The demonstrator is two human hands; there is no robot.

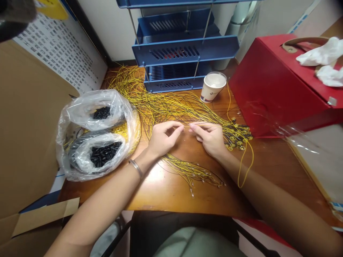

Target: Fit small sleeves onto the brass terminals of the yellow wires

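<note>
Pinching a thin wire (187, 126) with my left hand (163, 138) and right hand (212, 138), I might tangle the yellow wires (160, 104) by tugging.

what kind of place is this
Probably a small assembly workspace: a wooden table with bundled yellow and black wires, bags of small black parts, and a blue tray rack.

Bare table (150, 194) lies open at the near edge; the plastic bag (63, 142) blocks the left, the red box (268, 85) the right.
</note>
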